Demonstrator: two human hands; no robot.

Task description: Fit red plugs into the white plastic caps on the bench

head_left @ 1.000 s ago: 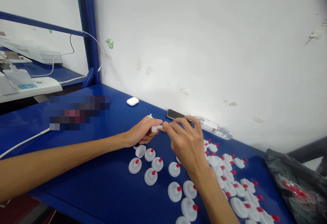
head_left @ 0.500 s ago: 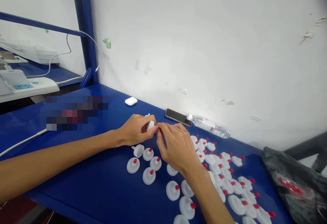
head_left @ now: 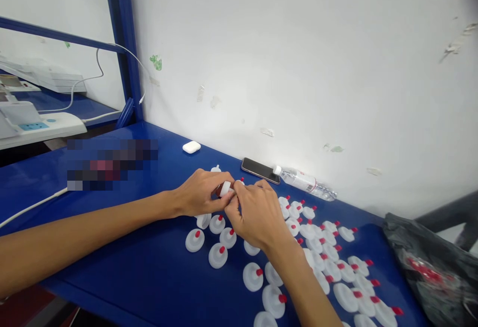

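Left hand (head_left: 203,190): raised above the blue tabletop (head_left: 149,277), fingers curled; a small round white plastic piece (head_left: 226,188) is pinched between thumb and fingers, its far end partly covered.

Right hand (head_left: 257,212): placed against the left fingertips, at the covered end of the held piece, back of the hand upward. Its fingers are bent; whether anything is gripped between them cannot be told, as the fingertips are hidden.

Round translucent white pieces with red tips (head_left: 253,277): many, laid out on the tabletop. A small group is set near the left wrist; a larger, closely packed group, partly overlapping, is spread beyond and beside the right forearm.

Translucent white piece without a visible red tip (head_left: 203,221): one, partly hidden by the left wrist. Another pale piece (head_left: 215,168) is seen just behind the left hand.

Black-screened phone (head_left: 260,169): laid flat near the wall (head_left: 298,68). Clear plastic bottle with white cap and label (head_left: 304,180): laid on its side, its cap end at the phone.

Small white rounded case (head_left: 191,147): placed beyond the left hand, near the wall.

Dark plastic bag (head_left: 444,287): located at the right end, with red items (head_left: 429,270) visible.
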